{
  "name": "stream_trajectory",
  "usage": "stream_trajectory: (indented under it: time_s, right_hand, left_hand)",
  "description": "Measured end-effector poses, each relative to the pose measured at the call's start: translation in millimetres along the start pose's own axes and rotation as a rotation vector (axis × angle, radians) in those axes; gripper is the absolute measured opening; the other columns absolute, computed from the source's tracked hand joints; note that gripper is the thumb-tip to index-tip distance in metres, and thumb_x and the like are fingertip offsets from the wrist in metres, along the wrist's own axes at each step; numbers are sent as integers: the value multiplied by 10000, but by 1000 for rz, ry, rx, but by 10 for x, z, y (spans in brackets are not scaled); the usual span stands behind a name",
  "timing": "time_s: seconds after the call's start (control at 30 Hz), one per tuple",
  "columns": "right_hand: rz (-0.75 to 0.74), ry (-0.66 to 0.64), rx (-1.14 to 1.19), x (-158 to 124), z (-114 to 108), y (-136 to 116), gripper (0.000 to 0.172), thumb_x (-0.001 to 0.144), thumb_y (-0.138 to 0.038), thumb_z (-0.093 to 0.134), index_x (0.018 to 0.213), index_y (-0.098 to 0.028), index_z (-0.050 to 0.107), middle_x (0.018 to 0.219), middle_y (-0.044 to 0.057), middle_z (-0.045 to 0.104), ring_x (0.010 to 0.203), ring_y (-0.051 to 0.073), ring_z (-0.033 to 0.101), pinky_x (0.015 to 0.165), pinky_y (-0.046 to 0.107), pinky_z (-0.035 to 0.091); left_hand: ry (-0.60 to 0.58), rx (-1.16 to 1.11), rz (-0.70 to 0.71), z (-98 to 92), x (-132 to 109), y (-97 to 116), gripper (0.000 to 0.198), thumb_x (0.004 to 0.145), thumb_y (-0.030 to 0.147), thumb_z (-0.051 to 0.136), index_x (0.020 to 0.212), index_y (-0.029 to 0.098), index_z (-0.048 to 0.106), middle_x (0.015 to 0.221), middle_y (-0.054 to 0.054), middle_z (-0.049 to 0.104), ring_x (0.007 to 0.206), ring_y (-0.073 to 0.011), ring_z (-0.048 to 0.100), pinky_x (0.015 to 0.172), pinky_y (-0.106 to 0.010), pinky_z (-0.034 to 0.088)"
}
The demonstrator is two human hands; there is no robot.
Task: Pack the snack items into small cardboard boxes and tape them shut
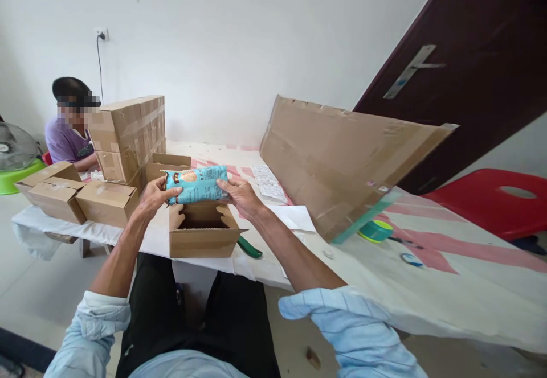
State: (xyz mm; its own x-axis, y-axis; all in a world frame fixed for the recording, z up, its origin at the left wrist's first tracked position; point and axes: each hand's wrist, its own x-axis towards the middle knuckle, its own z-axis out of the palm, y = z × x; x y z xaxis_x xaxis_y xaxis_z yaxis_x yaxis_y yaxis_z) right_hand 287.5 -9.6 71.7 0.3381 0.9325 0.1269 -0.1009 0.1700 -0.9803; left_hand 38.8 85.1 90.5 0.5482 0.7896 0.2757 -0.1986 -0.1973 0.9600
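Cloth-covered table [444, 292] was set against white wall [256, 42]. Blue packet [196, 185] was held over rear of front carton [205, 245], pinched at one end by left hand [152, 197], at other by right hand [241, 197]. Carton top was left uncovered, side flaps raised. Risks, judged: packet could be snagged on flaps if lowered askew; dropped if either pinch was loosened; green handle [249, 248] beside carton could be knocked.

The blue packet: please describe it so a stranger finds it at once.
At the near edge of the table stands an open cardboard box. Above it, the left hand and right hand hold the blue packet by its ends. Its printed turquoise surface sets it apart from the brown boxes.
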Motion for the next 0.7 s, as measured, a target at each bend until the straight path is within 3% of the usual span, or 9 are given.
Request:
stream_trajectory:
  time_s: [0.13, 0.3, 0.53, 0.63, 0.7]
  right_hand:
    - [77, 21, 13, 42, -37, 157, 678, 417, -725, 1004, 747, -191, 748, 735, 33, 761, 651, 170, 686, 620, 310, 604]
    - [101, 6, -7, 48, -62, 247, 658, 447, -722, 1002, 761, -197, 758, 705, 17, 738, 628, 152, 665, 564, 279, 593]
    - [36, -26, -31, 79, -43, 104, 648, 512, -687, 1002, 884, -206, 779, 786, 36, 775, 675, 182, 706, 574, 298, 617]
    - [-144, -19, -62, 120, -8, -117, 627, 587, -699, 975, 937, -219, 773, 826, 26, 771, 709, 188, 719, 638, 330, 643]
    - [-311, 6, -83, 131, 17, -306, 585, 655, -692, 951, 958, -228, 763, 870, 23, 774, 752, 192, 731, 710, 354, 659]
  left_hand:
    - [38, 40, -41, -42, 65, -161, 576, 533, 587, 1007, 747, 160, 686, 573, 40, 586, 474, -66, 443, 452, -221, 298]
    - [45, 49, -50, -61, 96, -262, 589, 529, 596, 1004, 700, 168, 636, 544, 47, 553, 447, -57, 412, 430, -230, 260]
    - [33, 56, -6, -107, 169, -224, 565, 608, 615, 973, 760, 164, 668, 571, 46, 567, 463, -70, 443, 445, -227, 304]
    - [16, 60, 80, -129, 255, -48, 546, 655, 562, 978, 920, 156, 727, 699, 25, 665, 558, -94, 558, 517, -218, 425]
    - [-28, 67, 207, -130, 323, 132, 590, 665, 494, 1000, 1076, 159, 741, 887, -16, 754, 723, -141, 679, 652, -238, 544]
